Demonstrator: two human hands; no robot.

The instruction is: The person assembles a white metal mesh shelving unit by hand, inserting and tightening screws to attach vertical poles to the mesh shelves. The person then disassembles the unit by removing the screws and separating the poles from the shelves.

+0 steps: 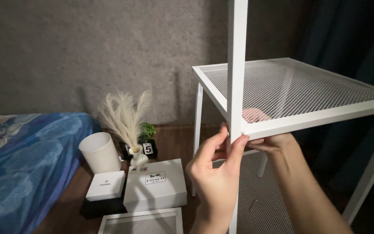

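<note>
Hands (215, 167) pinch white post (237, 65); white boxes (154, 184) left.

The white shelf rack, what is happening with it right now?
A person works on a white metal rack with both bare hands. The left hand pinches the upright post at the corner of the mesh shelf, and the right hand reaches under that corner. On the floor beside it lie a loose mesh panel, two white boxes and a small vase.

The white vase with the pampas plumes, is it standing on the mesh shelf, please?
No, the white vase stands on the floor beside the white boxes, well below and left of the mesh shelf.
</note>
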